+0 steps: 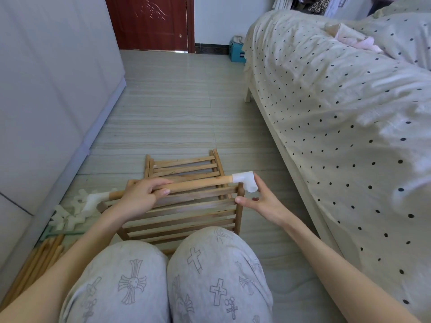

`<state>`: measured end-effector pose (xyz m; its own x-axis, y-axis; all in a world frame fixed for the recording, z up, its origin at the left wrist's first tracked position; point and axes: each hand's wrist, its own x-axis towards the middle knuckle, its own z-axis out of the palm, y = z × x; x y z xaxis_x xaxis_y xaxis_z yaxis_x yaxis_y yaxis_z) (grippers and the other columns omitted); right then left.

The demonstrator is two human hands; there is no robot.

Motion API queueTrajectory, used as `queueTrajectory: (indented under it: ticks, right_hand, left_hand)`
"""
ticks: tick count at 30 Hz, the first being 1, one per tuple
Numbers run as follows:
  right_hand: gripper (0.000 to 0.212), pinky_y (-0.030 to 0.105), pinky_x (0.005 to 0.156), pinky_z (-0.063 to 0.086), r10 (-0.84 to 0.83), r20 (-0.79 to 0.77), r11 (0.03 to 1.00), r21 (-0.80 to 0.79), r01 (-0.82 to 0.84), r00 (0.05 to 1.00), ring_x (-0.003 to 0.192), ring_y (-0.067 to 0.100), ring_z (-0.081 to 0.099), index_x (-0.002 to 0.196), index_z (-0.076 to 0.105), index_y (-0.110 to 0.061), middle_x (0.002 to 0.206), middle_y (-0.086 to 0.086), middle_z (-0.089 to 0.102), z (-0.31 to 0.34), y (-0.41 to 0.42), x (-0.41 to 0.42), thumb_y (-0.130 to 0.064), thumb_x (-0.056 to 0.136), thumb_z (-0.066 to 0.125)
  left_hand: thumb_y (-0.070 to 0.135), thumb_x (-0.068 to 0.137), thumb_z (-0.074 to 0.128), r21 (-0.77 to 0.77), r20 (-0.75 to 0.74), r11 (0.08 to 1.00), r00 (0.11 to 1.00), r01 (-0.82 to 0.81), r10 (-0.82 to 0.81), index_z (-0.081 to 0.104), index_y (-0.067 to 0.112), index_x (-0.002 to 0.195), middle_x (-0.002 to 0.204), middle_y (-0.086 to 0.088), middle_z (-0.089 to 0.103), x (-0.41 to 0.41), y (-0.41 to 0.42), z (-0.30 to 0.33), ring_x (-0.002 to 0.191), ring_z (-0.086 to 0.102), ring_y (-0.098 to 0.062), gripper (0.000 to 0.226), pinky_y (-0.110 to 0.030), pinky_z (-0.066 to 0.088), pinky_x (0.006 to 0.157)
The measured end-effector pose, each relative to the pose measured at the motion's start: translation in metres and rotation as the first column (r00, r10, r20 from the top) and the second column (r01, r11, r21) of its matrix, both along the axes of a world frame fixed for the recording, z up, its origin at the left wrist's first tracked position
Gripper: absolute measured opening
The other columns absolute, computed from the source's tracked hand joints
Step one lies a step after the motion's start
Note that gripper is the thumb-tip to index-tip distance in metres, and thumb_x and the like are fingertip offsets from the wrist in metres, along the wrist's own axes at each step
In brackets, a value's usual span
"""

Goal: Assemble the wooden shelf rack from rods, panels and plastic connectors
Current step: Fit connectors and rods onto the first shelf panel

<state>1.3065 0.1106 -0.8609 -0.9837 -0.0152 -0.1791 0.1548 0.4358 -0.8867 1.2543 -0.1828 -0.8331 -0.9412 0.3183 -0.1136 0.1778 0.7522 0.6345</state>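
Right now a wooden rod (pixel 196 184) runs crosswise above a stack of slatted wooden panels (pixel 186 206) that lie on the floor (pixel 168 108) in front of the person's knees (pixel 186 271). The left hand (pixel 140 197) grips the rod near its left part, the fingers (pixel 161 183) curled over the top and the thumb tip showing just under it. A white plastic connector (pixel 245 180) caps the rod's right end, its open side tube pointing down and toward the camera. The right hand (pixel 263 199) sits just beside and below that connector, its fingers loosely spread and holding nothing; the forefinger reaches up along the connector's right side, though whether it touches cannot be told, and the thumb points left toward the corner post of the top panel. A second white connector (pixel 95 199) sits on the rod's left end, blurred. More loose white connectors (pixel 67 217) lie in a heap on the floor to the left, near a white cabinet (pixel 46 89), and a bundle of spare rods (pixel 39 259) lies beside the left forearm. A bed with a dotted cover (pixel 338 113) fills the right side.
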Motion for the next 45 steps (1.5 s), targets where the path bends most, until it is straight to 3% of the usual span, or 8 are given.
queueTrajectory:
  ticks: [4, 12, 18, 21, 26, 36, 41, 45]
  right_hand:
    - [0.016, 0.024, 0.084, 0.046, -0.017, -0.115, 0.996, 0.088, 0.027, 0.993, 0.103, 0.019, 0.057, 0.110, 0.055, -0.014, 0.103, -0.001, 0.060, 0.005, -0.013, -0.016, -0.019, 0.097, 0.048]
    - [0.027, 0.032, 0.083, 0.042, 0.215, -0.488, 0.934, 0.357, -0.032, 0.846, 0.093, 0.016, 0.050, 0.121, 0.053, -0.015, 0.099, -0.005, 0.045, 0.065, -0.070, -0.053, -0.026, 0.099, 0.042]
    - [0.034, 0.039, 0.078, 0.045, 0.455, -0.400, 0.803, 0.571, -0.173, 0.796, 0.090, 0.032, 0.056, 0.127, 0.049, -0.015, 0.113, 0.009, 0.044, 0.075, -0.129, -0.061, -0.032, 0.099, 0.039]
    - [0.035, 0.036, 0.071, 0.044, 0.544, -0.389, 0.754, 0.616, -0.229, 0.744, 0.084, 0.033, 0.055, 0.129, 0.049, -0.013, 0.112, 0.012, 0.043, 0.066, -0.150, -0.062, -0.029, 0.099, 0.040]
    - [0.035, 0.038, 0.075, 0.044, 0.651, -0.294, 0.668, 0.659, -0.345, 0.699, 0.084, 0.033, 0.054, 0.128, 0.051, -0.010, 0.110, 0.015, 0.044, 0.055, -0.173, -0.069, -0.026, 0.098, 0.042]
    - [0.030, 0.046, 0.078, 0.047, 0.707, -0.071, 0.514, 0.735, -0.442, 0.704, 0.093, 0.030, 0.054, 0.120, 0.050, -0.013, 0.120, 0.008, 0.042, 0.021, -0.179, -0.059, -0.031, 0.098, 0.039]
    - [0.029, 0.044, 0.075, 0.049, 0.692, -0.117, 0.552, 0.722, -0.418, 0.713, 0.095, 0.028, 0.057, 0.116, 0.051, -0.015, 0.114, 0.005, 0.053, 0.015, -0.174, -0.059, -0.034, 0.095, 0.046]
    - [0.037, 0.041, 0.078, 0.047, 0.705, -0.105, 0.525, 0.742, -0.416, 0.702, 0.099, 0.029, 0.059, 0.126, 0.046, -0.016, 0.117, 0.006, 0.060, 0.010, -0.172, -0.061, -0.035, 0.094, 0.049]
  left_hand:
    - [0.018, 0.095, 0.051, 0.057, 0.001, 0.998, 0.999, -0.034, 0.034, 0.058, 0.022, 0.126, 0.123, 0.006, 0.056, -0.001, -0.007, 0.003, 0.118, 0.046, -0.015, 0.031, -0.031, 0.030, 0.101]
    - [0.006, 0.097, 0.044, 0.487, 0.202, 0.821, 0.953, -0.298, 0.226, 0.061, 0.031, 0.106, 0.110, 0.012, 0.062, 0.001, -0.040, 0.013, 0.110, 0.053, -0.007, 0.031, -0.017, 0.035, 0.084]
    - [0.061, 0.087, 0.031, 0.625, 0.175, 0.744, 0.972, -0.235, 0.159, 0.057, 0.041, 0.114, 0.123, 0.019, 0.057, 0.011, -0.040, 0.033, 0.117, 0.048, 0.003, 0.042, -0.025, 0.038, 0.095]
    - [0.063, 0.082, 0.041, 0.572, 0.084, 0.808, 0.991, -0.137, 0.109, 0.058, 0.042, 0.114, 0.109, 0.031, 0.058, 0.016, -0.040, 0.046, 0.100, 0.051, 0.018, 0.042, -0.004, 0.041, 0.074]
    - [0.037, 0.094, 0.050, 0.449, 0.092, 0.853, 0.964, -0.265, 0.251, 0.061, 0.029, 0.111, 0.096, 0.007, 0.065, 0.018, -0.060, 0.036, 0.080, 0.060, -0.003, 0.022, -0.013, 0.039, 0.061]
    - [0.017, 0.098, 0.046, 0.439, 0.236, 0.803, 0.914, -0.403, 0.330, 0.062, 0.015, 0.103, 0.094, -0.006, 0.060, 0.036, -0.066, -0.018, 0.079, 0.054, -0.011, 0.017, -0.011, 0.042, 0.058]
    - [0.013, 0.093, 0.053, 0.517, 0.333, 0.698, 0.868, -0.495, 0.368, 0.066, 0.025, 0.089, 0.095, -0.006, 0.064, 0.026, -0.065, -0.022, 0.089, 0.061, -0.022, 0.018, -0.024, 0.048, 0.071]
    - [0.009, 0.087, 0.050, 0.376, 0.476, 0.672, 0.755, -0.638, 0.452, 0.065, 0.019, 0.078, 0.083, -0.008, 0.065, 0.005, -0.059, -0.022, 0.078, 0.065, -0.026, 0.021, -0.034, 0.054, 0.070]
